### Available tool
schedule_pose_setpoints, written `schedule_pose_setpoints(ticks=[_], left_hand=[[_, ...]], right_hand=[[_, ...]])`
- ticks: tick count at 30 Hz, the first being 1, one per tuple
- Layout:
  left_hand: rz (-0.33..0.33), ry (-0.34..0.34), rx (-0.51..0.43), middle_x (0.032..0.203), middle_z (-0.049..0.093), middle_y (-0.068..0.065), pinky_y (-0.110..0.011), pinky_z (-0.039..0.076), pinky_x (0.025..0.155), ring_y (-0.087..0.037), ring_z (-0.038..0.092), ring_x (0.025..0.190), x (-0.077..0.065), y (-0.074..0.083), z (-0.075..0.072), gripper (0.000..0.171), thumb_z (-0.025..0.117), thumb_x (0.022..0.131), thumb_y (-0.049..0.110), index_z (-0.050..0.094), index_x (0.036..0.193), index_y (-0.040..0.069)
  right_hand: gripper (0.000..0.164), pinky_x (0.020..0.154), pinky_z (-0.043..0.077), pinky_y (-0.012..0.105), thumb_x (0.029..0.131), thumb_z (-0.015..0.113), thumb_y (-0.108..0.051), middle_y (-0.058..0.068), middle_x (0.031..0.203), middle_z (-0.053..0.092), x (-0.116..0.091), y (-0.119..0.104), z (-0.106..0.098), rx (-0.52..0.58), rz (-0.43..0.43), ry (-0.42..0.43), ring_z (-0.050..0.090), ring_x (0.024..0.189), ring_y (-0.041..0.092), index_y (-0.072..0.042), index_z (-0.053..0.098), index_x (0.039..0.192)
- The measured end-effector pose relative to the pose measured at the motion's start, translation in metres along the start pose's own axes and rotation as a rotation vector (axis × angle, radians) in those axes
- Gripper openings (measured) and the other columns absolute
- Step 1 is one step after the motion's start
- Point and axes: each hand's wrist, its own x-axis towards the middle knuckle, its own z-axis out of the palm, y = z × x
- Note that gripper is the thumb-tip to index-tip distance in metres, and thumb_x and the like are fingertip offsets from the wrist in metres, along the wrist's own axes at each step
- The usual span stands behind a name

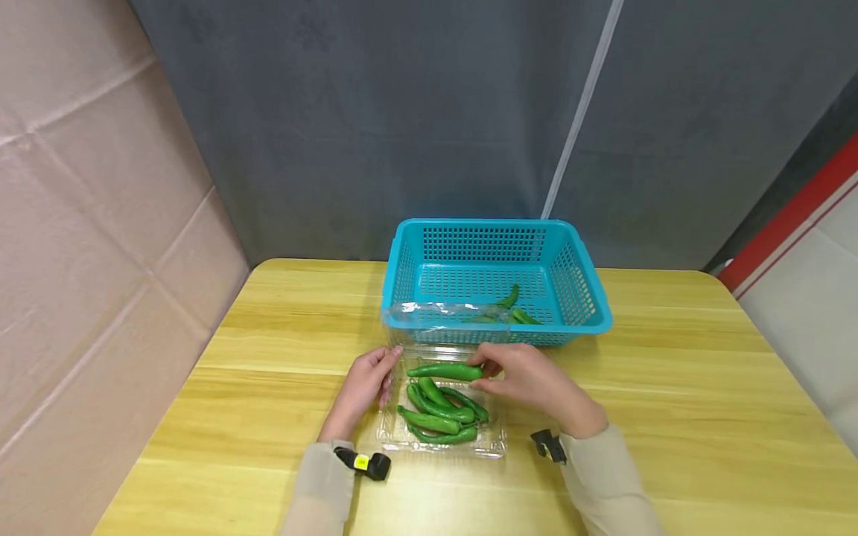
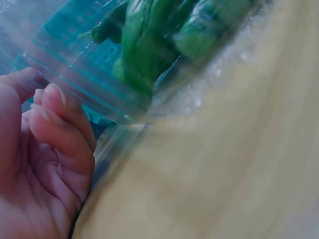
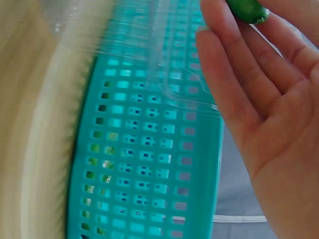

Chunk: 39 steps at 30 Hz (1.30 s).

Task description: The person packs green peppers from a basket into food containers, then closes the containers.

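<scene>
A clear plastic clamshell box (image 1: 494, 449) lies with its lid raised against the blue basket, and several green chili peppers (image 1: 436, 426) are heaped inside. My right hand (image 1: 536, 383) pinches one long green pepper (image 1: 444, 371) by its right end, over the back part of the box. In the right wrist view only a rounded end of that pepper (image 3: 247, 12) shows between the fingers. On the box's left side, my left hand (image 1: 365, 383) grips the plastic edge between thumb and fingers. The left wrist view shows its curled fingers (image 2: 62, 129) beside the clear wall.
Behind the box stands a blue perforated basket (image 1: 582, 328) with a few green peppers (image 1: 525, 318) near its front wall, partly seen through the lid. The wooden table (image 1: 697, 417) ends at a grey curtain (image 1: 322, 186) at the back and a pale covered wall (image 1: 100, 223) at the left.
</scene>
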Motion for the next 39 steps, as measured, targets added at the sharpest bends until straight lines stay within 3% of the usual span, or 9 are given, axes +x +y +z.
schedule_pose_setpoints(ticks=[12, 27, 39], left_hand=[[0.009, 0.002, 0.012, 0.052, 0.042, -0.004, -0.027, 0.034, 0.031, -0.013, 0.037, 0.035, 0.000, 0.000, 0.000, 0.039, 0.049, 0.092, 0.032, 0.044, 0.069, 0.001], [0.012, -0.001, 0.018, 0.052, 0.041, -0.004, -0.026, 0.034, 0.031, -0.013, 0.037, 0.035, -0.001, 0.001, 0.000, 0.042, 0.050, 0.092, 0.032, 0.043, 0.072, -0.004], [0.008, 0.002, 0.012, 0.052, 0.042, -0.004, -0.026, 0.034, 0.031, -0.013, 0.037, 0.035, -0.001, 0.001, 0.000, 0.041, 0.050, 0.092, 0.032, 0.044, 0.071, -0.002]], right_hand=[[0.024, 0.062, 0.047, 0.018, 0.075, 0.072, -0.027, -0.015, 0.077, 0.058, 0.005, 0.007, 0.012, -0.077, 0.081, -0.064, 0.054, 0.069, 0.000, -0.019, 0.061, 0.095], [0.022, 0.060, 0.046, 0.022, 0.073, 0.071, -0.036, -0.016, 0.074, 0.056, 0.009, 0.003, 0.025, -0.229, 0.043, -0.082, 0.051, 0.064, 0.000, -0.022, 0.062, 0.089], [0.027, 0.056, 0.043, 0.021, 0.075, 0.070, -0.034, -0.014, 0.079, 0.059, 0.010, 0.001, 0.033, -0.310, 0.040, -0.064, 0.049, 0.063, 0.000, -0.021, 0.063, 0.097]])
